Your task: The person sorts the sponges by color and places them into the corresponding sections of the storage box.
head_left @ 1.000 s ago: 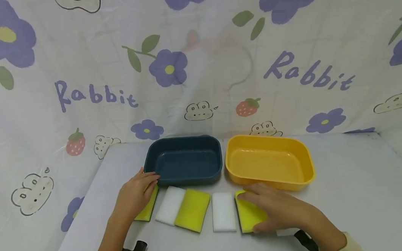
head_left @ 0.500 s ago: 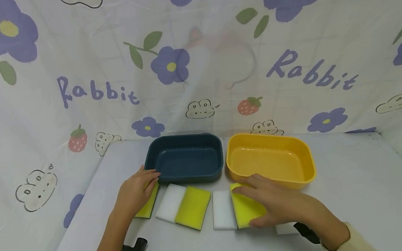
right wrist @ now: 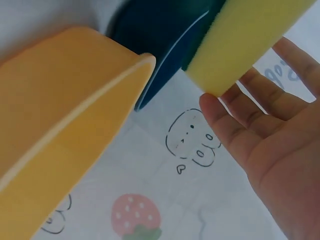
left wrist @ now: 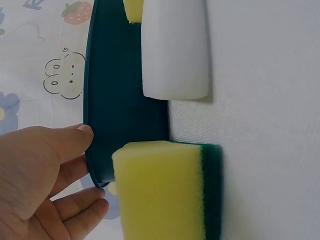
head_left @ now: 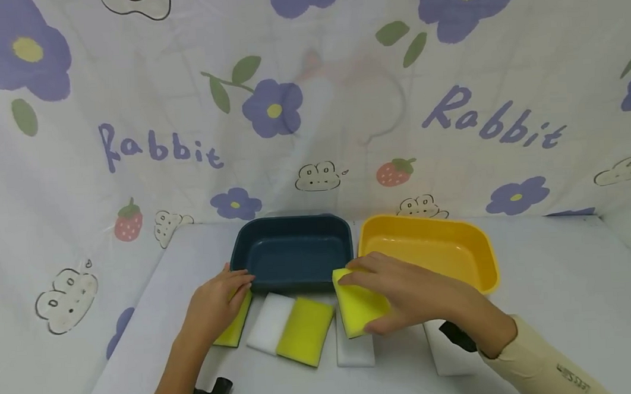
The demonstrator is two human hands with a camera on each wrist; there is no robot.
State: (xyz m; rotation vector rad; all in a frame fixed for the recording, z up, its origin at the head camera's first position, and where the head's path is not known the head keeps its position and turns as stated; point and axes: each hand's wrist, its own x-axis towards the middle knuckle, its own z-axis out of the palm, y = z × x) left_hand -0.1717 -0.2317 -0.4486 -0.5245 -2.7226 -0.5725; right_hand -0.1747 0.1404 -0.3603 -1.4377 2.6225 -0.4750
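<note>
My right hand (head_left: 411,284) grips a yellow sponge (head_left: 357,305) with a dark green scouring side, held over a white sponge (head_left: 356,351). In the right wrist view the sponge's yellow face (right wrist: 250,45) lies against the fingertips. My left hand (head_left: 214,306) holds the near left corner of a dark blue basin (head_left: 293,281), thumb and fingers at its rim in the left wrist view. Below that hand lies another yellow sponge (head_left: 235,326), partly hidden by it. A white sponge (head_left: 271,324) and a yellow sponge (head_left: 305,331) lie side by side in front of the basin.
A yellow basin (head_left: 474,260) stands right of the dark blue one, partly behind my right hand. Another white sponge (head_left: 448,353) lies near my right wrist. A curtain (head_left: 343,118) with flowers and rabbits hangs behind the white table (head_left: 556,303).
My right hand has lifted the yellow sponge from beside the white one and carried it left, toward the dark blue basin. The left hand stays at that basin's corner.
</note>
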